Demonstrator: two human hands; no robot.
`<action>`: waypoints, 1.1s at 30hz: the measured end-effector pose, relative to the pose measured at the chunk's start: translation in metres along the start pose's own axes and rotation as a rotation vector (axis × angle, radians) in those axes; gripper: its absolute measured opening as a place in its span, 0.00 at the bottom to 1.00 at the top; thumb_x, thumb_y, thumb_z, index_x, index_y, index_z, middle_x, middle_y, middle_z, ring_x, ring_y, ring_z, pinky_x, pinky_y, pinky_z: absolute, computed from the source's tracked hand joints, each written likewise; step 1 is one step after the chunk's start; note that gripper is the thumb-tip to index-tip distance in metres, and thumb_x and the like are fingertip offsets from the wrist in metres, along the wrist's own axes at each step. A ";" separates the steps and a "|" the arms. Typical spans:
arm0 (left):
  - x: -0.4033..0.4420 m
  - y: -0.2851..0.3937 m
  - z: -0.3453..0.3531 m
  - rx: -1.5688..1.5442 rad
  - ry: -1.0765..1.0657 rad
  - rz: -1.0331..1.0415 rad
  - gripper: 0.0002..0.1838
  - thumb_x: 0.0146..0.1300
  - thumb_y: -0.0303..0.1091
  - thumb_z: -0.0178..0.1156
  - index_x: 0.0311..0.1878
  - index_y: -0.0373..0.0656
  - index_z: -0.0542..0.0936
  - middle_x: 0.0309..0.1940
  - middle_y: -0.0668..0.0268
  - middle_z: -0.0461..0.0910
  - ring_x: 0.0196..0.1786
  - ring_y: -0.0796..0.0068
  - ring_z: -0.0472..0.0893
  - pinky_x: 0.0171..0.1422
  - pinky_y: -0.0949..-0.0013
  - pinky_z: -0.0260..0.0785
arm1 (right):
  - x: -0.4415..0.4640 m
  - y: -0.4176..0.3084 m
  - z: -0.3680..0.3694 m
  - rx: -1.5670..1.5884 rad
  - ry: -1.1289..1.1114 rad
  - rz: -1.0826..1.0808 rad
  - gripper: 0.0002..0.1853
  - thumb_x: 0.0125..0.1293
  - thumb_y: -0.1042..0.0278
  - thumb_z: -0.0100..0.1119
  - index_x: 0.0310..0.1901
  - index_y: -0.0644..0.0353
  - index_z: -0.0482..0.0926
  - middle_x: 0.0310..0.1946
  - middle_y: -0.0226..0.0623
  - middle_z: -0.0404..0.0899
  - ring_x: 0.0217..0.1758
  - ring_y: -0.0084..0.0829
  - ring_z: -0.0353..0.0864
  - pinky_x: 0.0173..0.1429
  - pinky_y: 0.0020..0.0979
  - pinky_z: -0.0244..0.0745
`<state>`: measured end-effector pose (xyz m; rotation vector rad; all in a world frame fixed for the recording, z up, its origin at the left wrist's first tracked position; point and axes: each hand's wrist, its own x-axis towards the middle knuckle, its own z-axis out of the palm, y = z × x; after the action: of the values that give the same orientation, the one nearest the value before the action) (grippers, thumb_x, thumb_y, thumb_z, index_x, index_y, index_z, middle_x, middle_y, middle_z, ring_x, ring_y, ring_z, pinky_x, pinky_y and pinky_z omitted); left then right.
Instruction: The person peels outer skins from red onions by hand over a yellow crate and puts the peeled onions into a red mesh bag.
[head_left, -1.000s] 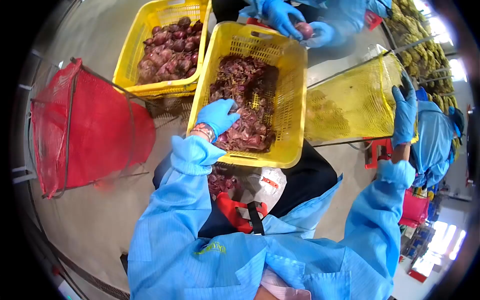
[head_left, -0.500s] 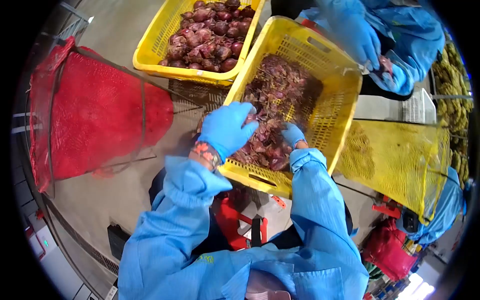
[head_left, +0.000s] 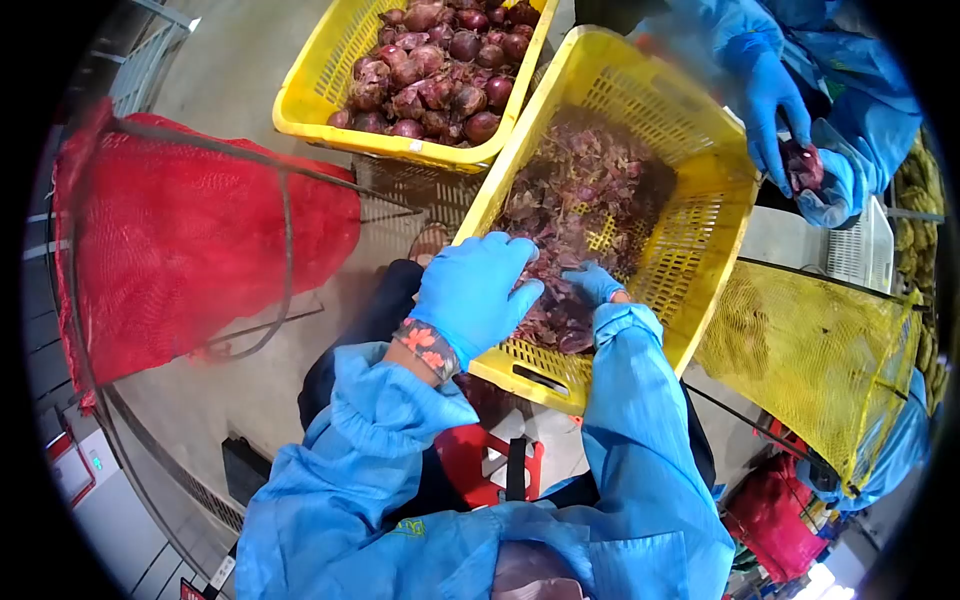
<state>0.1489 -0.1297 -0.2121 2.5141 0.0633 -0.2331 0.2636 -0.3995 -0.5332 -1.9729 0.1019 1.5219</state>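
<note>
A yellow crate (head_left: 690, 240) in front of me holds loose purple onion skins (head_left: 585, 180). My left hand (head_left: 472, 295), in a blue glove, is over the crate's near left edge; its fingers are curled together, and whatever they hold is hidden beneath them. Inside the crate, my right hand (head_left: 597, 284), also gloved, touches the skins near the front with its fingers partly hidden. Just past its fingertips and below lie more skins and a dark purple onion (head_left: 575, 341).
Another yellow crate (head_left: 300, 110), full of red onions (head_left: 428, 65), stands at the upper left. A red mesh bag (head_left: 210, 230) hangs on a frame at left, a yellow mesh bag (head_left: 810, 350) at right. A co-worker's gloved hands (head_left: 775, 110) hold an onion (head_left: 803, 167) at upper right.
My right hand has come from the yellow mesh bag into the crate. My left hand has moved to the crate's near left edge. The view has turned, shifting the crates rightward.
</note>
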 end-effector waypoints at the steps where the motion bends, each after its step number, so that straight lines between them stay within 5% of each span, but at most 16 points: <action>1: -0.001 0.000 0.001 -0.015 0.018 0.010 0.18 0.61 0.44 0.62 0.51 0.47 0.78 0.43 0.59 0.80 0.47 0.54 0.79 0.50 0.55 0.72 | -0.013 -0.008 -0.003 0.196 -0.134 0.098 0.37 0.58 0.43 0.67 0.63 0.61 0.73 0.55 0.39 0.80 0.55 0.32 0.78 0.55 0.30 0.73; 5: -0.001 0.004 -0.003 -0.007 -0.031 -0.012 0.19 0.60 0.45 0.62 0.52 0.48 0.78 0.44 0.59 0.80 0.49 0.53 0.79 0.52 0.54 0.72 | -0.133 -0.070 0.007 0.982 -0.148 -0.121 0.32 0.62 0.35 0.59 0.58 0.51 0.77 0.47 0.34 0.83 0.46 0.32 0.82 0.41 0.36 0.77; 7: -0.006 0.006 -0.001 -0.004 -0.056 -0.011 0.20 0.60 0.44 0.63 0.53 0.48 0.78 0.44 0.58 0.80 0.49 0.53 0.79 0.53 0.53 0.71 | -0.153 -0.085 -0.012 1.052 -0.487 -0.228 0.33 0.63 0.34 0.57 0.59 0.52 0.75 0.49 0.37 0.83 0.51 0.33 0.82 0.45 0.36 0.79; 11: -0.011 0.018 0.012 -0.346 -0.203 -0.079 0.33 0.56 0.49 0.66 0.64 0.48 0.70 0.46 0.55 0.81 0.47 0.56 0.82 0.52 0.59 0.73 | -0.244 -0.142 0.014 1.160 -0.158 -0.466 0.28 0.72 0.42 0.49 0.63 0.54 0.72 0.55 0.40 0.80 0.52 0.38 0.81 0.43 0.35 0.80; 13: -0.013 0.027 0.017 -0.632 -0.291 -0.040 0.49 0.55 0.49 0.71 0.75 0.48 0.55 0.46 0.58 0.81 0.44 0.67 0.82 0.50 0.63 0.73 | -0.276 -0.145 0.023 1.072 -0.078 -0.659 0.26 0.74 0.50 0.48 0.65 0.58 0.69 0.58 0.39 0.76 0.58 0.36 0.77 0.55 0.37 0.77; 15: -0.016 0.039 0.029 -0.863 -0.306 0.003 0.54 0.55 0.43 0.72 0.77 0.47 0.47 0.56 0.57 0.77 0.54 0.67 0.79 0.58 0.64 0.71 | -0.319 -0.155 0.043 0.897 0.067 -0.849 0.25 0.74 0.53 0.50 0.66 0.60 0.68 0.61 0.39 0.73 0.63 0.34 0.74 0.64 0.38 0.72; 16: -0.017 0.047 0.040 -0.969 -0.122 0.176 0.57 0.53 0.37 0.74 0.78 0.45 0.44 0.66 0.56 0.68 0.66 0.68 0.70 0.69 0.65 0.63 | -0.338 -0.160 0.058 0.915 0.117 -0.922 0.25 0.73 0.59 0.51 0.67 0.62 0.66 0.64 0.37 0.70 0.66 0.32 0.69 0.70 0.35 0.64; 17: -0.015 0.051 0.050 -1.075 -0.087 0.248 0.56 0.51 0.34 0.74 0.77 0.44 0.47 0.70 0.56 0.62 0.73 0.67 0.62 0.76 0.65 0.54 | -0.331 -0.146 0.061 0.717 0.249 -0.977 0.30 0.71 0.53 0.53 0.68 0.62 0.65 0.67 0.39 0.66 0.69 0.34 0.66 0.73 0.36 0.59; 20: -0.023 0.063 0.047 -1.170 -0.068 0.431 0.47 0.54 0.30 0.72 0.74 0.44 0.57 0.67 0.62 0.67 0.70 0.69 0.66 0.75 0.65 0.57 | -0.339 -0.132 0.074 0.827 0.325 -0.928 0.28 0.73 0.52 0.50 0.67 0.62 0.66 0.64 0.36 0.69 0.67 0.32 0.69 0.72 0.34 0.61; 23: -0.016 0.073 0.040 -1.611 -0.229 0.330 0.41 0.56 0.25 0.70 0.71 0.44 0.61 0.61 0.66 0.72 0.62 0.74 0.73 0.69 0.68 0.66 | -0.355 -0.144 0.069 0.916 0.229 -0.984 0.29 0.73 0.52 0.49 0.69 0.62 0.64 0.63 0.38 0.70 0.66 0.32 0.69 0.71 0.34 0.63; 25: -0.010 0.070 0.042 -1.597 -0.164 0.178 0.32 0.65 0.36 0.65 0.69 0.46 0.64 0.58 0.67 0.75 0.57 0.77 0.76 0.61 0.72 0.71 | -0.358 -0.147 0.062 0.858 0.210 -0.985 0.32 0.71 0.56 0.53 0.72 0.60 0.59 0.66 0.39 0.67 0.67 0.32 0.68 0.71 0.33 0.63; 27: -0.008 0.067 0.038 -1.534 -0.260 -0.085 0.29 0.70 0.44 0.57 0.71 0.47 0.63 0.61 0.64 0.72 0.61 0.72 0.74 0.64 0.67 0.70 | -0.362 -0.152 0.060 0.760 0.253 -0.967 0.34 0.69 0.59 0.56 0.73 0.59 0.57 0.66 0.39 0.65 0.67 0.32 0.68 0.71 0.32 0.63; 28: -0.004 0.066 0.043 -1.522 -0.219 -0.030 0.28 0.71 0.46 0.55 0.71 0.47 0.64 0.61 0.65 0.72 0.61 0.73 0.74 0.62 0.68 0.71 | -0.364 -0.154 0.059 0.718 0.277 -0.921 0.40 0.62 0.76 0.61 0.74 0.59 0.54 0.66 0.39 0.65 0.65 0.30 0.70 0.68 0.31 0.67; 29: 0.002 0.065 0.053 -1.509 -0.180 0.025 0.28 0.72 0.49 0.53 0.70 0.47 0.65 0.61 0.65 0.72 0.60 0.73 0.74 0.59 0.69 0.73 | -0.368 -0.158 0.064 0.733 0.287 -0.918 0.45 0.58 0.80 0.65 0.75 0.59 0.52 0.67 0.40 0.64 0.65 0.30 0.69 0.67 0.31 0.68; 31: 0.006 0.067 0.061 -1.430 -0.095 0.109 0.26 0.74 0.50 0.50 0.68 0.47 0.67 0.56 0.66 0.75 0.52 0.77 0.76 0.50 0.73 0.74 | -0.348 -0.141 0.058 0.419 0.511 -0.969 0.46 0.57 0.81 0.66 0.75 0.59 0.52 0.66 0.39 0.65 0.64 0.29 0.70 0.68 0.31 0.67; 33: 0.007 0.072 0.063 -1.306 0.003 0.168 0.23 0.74 0.48 0.50 0.66 0.47 0.70 0.47 0.67 0.79 0.38 0.84 0.79 0.35 0.80 0.73 | -0.343 -0.132 0.056 0.523 0.456 -0.997 0.45 0.56 0.81 0.66 0.74 0.59 0.53 0.66 0.38 0.65 0.64 0.29 0.70 0.68 0.30 0.67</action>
<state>0.1530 -0.2250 -0.2228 1.2090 -0.0031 -0.0636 0.1602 -0.3715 -0.1767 -1.5095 -0.2423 0.3465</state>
